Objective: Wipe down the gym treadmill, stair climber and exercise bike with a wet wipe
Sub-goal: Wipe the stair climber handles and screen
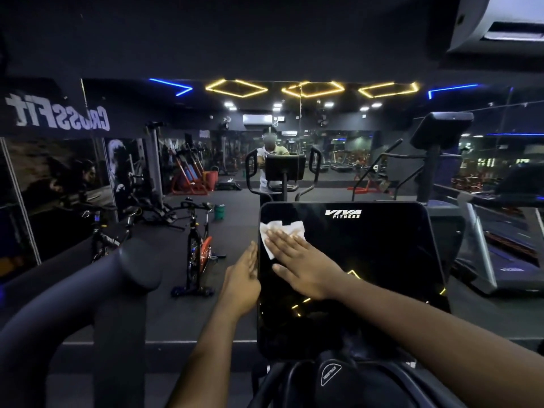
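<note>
Head view: the right hand (303, 260) lies flat on the black console screen (376, 260) of a machine marked "VIVA FITNESS", its fingers (284, 239) straight and spread, pressing a white wet wipe (290, 226) against the glass. The wipe sits at the screen's upper left corner, crumpled, partly under the fingertips. The left hand (243, 279) rests against the console's left edge, with its fingers (252, 256) straight along the rim — they are not curled round anything that shows.

A thick dark handlebar (97, 290) curves up at the lower left. On the floor beyond stands an exercise bike (198, 245) with an orange flywheel, well apart from the console, and a treadmill (506, 260) stands to the right. Ahead, a wall mirror (294, 160) reflects the person at the machine — and yellow and blue ceiling lights above.
</note>
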Action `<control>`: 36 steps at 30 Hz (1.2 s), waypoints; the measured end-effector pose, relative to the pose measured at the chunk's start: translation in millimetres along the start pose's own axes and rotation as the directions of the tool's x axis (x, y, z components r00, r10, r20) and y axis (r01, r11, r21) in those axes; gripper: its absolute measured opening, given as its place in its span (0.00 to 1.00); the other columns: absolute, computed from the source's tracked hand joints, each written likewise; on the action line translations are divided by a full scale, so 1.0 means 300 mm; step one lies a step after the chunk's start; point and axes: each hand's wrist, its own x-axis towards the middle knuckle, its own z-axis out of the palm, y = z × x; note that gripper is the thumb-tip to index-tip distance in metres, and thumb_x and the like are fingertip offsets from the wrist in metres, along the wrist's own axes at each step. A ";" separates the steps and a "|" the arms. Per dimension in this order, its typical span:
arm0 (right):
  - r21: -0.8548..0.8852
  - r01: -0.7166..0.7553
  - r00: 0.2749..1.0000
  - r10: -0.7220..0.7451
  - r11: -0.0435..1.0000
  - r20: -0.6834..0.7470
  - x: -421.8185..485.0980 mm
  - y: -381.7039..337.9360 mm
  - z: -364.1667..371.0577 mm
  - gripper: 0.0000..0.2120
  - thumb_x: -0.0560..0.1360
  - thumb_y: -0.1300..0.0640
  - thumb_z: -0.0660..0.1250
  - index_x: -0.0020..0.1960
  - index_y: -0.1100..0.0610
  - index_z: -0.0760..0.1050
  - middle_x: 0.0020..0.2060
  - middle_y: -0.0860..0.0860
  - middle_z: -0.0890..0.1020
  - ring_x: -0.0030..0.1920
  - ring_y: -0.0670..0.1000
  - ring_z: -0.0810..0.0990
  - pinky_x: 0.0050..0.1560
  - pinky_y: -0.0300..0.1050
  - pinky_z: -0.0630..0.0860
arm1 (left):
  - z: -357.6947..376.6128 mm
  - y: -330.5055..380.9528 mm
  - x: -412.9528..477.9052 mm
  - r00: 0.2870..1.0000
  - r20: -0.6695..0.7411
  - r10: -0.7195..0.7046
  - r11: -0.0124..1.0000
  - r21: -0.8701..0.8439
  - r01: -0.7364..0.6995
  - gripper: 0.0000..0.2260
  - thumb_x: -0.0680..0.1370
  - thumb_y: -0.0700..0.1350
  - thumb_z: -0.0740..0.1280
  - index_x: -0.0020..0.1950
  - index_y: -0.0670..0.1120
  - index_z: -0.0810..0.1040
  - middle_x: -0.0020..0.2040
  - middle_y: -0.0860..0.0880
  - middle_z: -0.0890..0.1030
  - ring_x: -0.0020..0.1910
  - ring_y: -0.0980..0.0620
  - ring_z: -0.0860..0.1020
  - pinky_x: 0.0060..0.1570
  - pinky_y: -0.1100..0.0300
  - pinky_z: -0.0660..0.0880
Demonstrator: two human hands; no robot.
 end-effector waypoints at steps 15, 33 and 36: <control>-0.025 -0.023 0.998 0.024 0.999 0.061 -0.108 0.065 0.010 0.31 0.82 0.36 0.37 0.82 0.45 0.36 0.81 0.43 0.38 0.79 0.41 0.33 0.80 0.48 0.38 | 0.002 -0.001 -0.070 0.996 0.048 -0.070 0.996 0.061 0.067 0.35 0.78 0.26 0.54 0.83 0.46 0.55 0.79 0.47 0.66 0.70 0.61 0.66 0.69 0.66 0.62; 0.253 -0.460 0.854 0.502 0.851 -0.134 -0.130 -0.001 0.038 0.36 0.83 0.34 0.42 0.83 0.53 0.37 0.81 0.48 0.36 0.80 0.47 0.33 0.80 0.48 0.36 | -0.011 0.081 -0.060 0.971 0.187 0.147 0.776 0.587 -0.231 0.35 0.84 0.44 0.61 0.83 0.53 0.42 0.82 0.57 0.40 0.76 0.62 0.38 0.80 0.54 0.45; 0.101 -0.328 0.937 0.337 0.939 -0.087 -0.241 -0.015 0.101 0.37 0.80 0.31 0.38 0.82 0.48 0.34 0.80 0.44 0.35 0.79 0.44 0.32 0.80 0.49 0.40 | 0.008 0.099 -0.022 0.957 0.202 0.208 0.715 0.636 -0.290 0.35 0.84 0.45 0.61 0.83 0.51 0.41 0.82 0.55 0.38 0.77 0.60 0.36 0.79 0.55 0.42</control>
